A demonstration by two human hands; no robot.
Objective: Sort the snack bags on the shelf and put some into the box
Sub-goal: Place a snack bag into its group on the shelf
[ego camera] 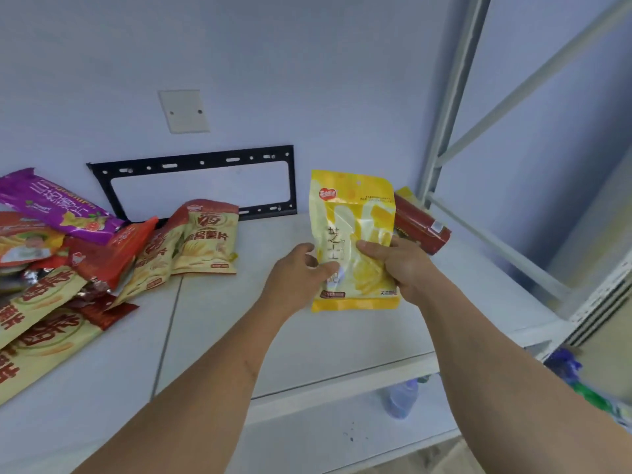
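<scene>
Both hands, left hand (301,268) and right hand (393,261), grip yellow bag (352,213); keep it upright, clear of red bag (420,224) behind your grip.

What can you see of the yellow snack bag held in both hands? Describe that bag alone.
The yellow snack bag is a glossy, flat plastic pouch with a red logo near its top, a small hang hole, dark characters and pale yellow shapes printed on the front. It is sealed and held upright above the white shelf. The left hand grips its left edge, the right hand its right side.
</scene>
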